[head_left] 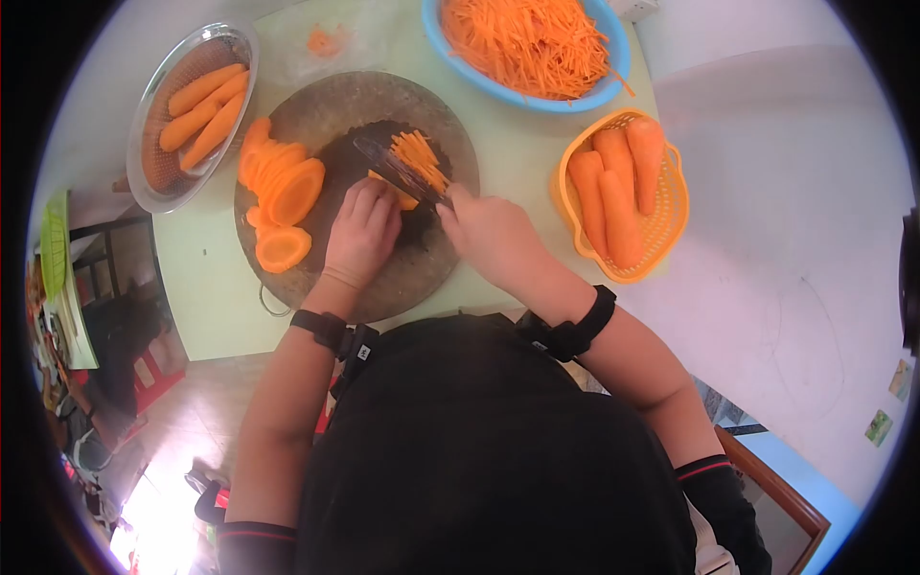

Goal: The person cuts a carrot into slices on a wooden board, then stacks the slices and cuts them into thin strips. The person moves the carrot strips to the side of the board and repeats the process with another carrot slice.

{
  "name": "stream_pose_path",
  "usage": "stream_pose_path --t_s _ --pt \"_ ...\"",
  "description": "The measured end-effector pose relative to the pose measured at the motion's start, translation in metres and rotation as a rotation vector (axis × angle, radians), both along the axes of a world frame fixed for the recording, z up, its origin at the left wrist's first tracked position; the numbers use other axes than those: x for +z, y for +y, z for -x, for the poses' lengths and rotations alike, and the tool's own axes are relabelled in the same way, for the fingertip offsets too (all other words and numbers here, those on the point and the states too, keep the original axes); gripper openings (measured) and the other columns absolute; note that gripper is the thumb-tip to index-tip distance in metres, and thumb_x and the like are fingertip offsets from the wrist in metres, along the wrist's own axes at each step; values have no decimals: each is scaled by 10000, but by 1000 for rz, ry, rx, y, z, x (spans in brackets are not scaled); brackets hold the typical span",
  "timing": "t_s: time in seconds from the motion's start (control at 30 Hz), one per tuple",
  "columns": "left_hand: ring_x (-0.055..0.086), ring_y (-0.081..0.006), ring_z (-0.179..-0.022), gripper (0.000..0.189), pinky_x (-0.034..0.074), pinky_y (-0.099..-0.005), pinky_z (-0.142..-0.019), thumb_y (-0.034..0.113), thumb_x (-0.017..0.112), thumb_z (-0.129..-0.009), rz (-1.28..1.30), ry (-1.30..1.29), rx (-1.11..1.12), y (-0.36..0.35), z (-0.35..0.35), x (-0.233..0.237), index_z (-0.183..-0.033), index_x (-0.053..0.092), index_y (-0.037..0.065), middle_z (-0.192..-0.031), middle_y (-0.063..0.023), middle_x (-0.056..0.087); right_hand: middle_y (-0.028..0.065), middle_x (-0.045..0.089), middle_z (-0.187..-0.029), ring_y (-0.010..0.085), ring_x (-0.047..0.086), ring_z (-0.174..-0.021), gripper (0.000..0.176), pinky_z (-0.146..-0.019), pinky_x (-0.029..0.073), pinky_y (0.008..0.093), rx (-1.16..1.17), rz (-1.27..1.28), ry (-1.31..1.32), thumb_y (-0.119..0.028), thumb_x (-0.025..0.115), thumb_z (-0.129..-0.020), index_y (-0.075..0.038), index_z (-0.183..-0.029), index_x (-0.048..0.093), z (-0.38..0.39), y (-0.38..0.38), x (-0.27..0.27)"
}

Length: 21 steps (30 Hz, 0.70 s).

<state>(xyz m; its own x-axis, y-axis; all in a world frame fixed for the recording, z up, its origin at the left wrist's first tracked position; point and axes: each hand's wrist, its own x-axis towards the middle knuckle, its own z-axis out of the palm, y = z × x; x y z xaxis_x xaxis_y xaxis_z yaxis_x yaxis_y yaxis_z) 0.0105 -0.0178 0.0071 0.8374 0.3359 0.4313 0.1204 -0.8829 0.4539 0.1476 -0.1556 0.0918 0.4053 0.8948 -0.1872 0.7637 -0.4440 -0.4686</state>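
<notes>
A round, dark-stained chopping board (pixel 321 105) lies on the pale table. My right hand (pixel 489 240) is closed round the handle of a knife (pixel 401 171), whose dark blade points up and left over the board. Just left of the blade, my left hand (pixel 364 228) has its fingers curled down on carrot slices (pixel 406 202), which are mostly hidden under it. Cut carrot strips (pixel 418 155) lie against the blade's far side. A pile of overlapping carrot slices (pixel 293 192) rests along the board's left part.
At the back, a blue basin (pixel 613 48) is heaped with carrot shreds (pixel 522 43). A yellow basket (pixel 665 235) of whole carrots (pixel 623 216) stands to the right. On the left is an oval metal strainer (pixel 151 196) with several carrots (pixel 206 88). A wall (pixel 757 182) borders the table's right side.
</notes>
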Motion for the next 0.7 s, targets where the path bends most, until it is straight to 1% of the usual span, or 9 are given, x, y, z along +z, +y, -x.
stream_pose_path --t_s 0.03,0.1,0.23,0.33,0.4,0.5,0.67,0.7 --pt "586 -326 -1033 236 518 -394 -870 -17 701 -768 -13 -15 -8 1 0 -1 -987 615 -6 -1053 -140 577 179 626 -614 371 651 -597 224 -558 520 474 0 -2 1 -228 523 -971 -9 -931 549 1 -1 0" --pt "586 -325 -1032 249 521 -394 -862 -5 692 -760 -26 -11 -13 2 1 -2 -996 613 -9 -1048 -140 580 157 625 -591 349 646 -555 220 -528 519 448 28 -23 -38 -225 523 -974 -14 -916 543 4 -2 1" --pt "585 -324 -1036 275 526 -392 -856 11 685 -747 -53 3 -14 1 0 -2 -1011 613 -10 -1042 -139 584 146 629 -588 329 649 -541 186 -524 524 426 58 -10 -54 -195 539 -954 -14 -912 544 8 -4 2" --pt "585 -323 -1039 279 529 -390 -856 13 681 -745 -55 22 -5 1 1 -3 -1016 616 -6 -1045 -137 586 152 636 -605 325 659 -558 153 -525 527 417 77 23 -48 -158 559 -924 -6 -913 544 11 -5 3" --pt "584 -323 -1040 281 530 -390 -856 14 680 -744 -55 29 -6 1 2 -3 -1017 618 -3 -1048 -137 587 164 651 -642 324 671 -583 127 -537 536 412 85 48 -40 -102 569 -878 12 -932 549 12 -5 7" --pt "582 -325 -1038 285 532 -393 -854 17 680 -740 -58 50 -11 2 3 -2 -1018 620 2 -1052 -138 588 173 661 -674 327 678 -601 139 -549 545 405 112 65 -109 -65 563 -849 27 -954 554 16 -7 6" --pt "579 -336 -1025 288 533 -400 -846 25 683 -733 -34 47 -10 2 2 -2 -1014 621 9 -1045 -138 586 184 668 -690 328 690 -631 178 -564 554 402 116 100 -56 -40 557 -822 46 -978 557 15 0 9" --pt "574 -350 -1023 274 523 -410 -857 10 695 -727 -14 52 -18 2 3 -2 -991 620 -3 -1039 -149 582 188 669 -693 329 694 -642 179 -567 554 402 115 100 -39 -38 556 -821 49 -977 556 15 1 9"
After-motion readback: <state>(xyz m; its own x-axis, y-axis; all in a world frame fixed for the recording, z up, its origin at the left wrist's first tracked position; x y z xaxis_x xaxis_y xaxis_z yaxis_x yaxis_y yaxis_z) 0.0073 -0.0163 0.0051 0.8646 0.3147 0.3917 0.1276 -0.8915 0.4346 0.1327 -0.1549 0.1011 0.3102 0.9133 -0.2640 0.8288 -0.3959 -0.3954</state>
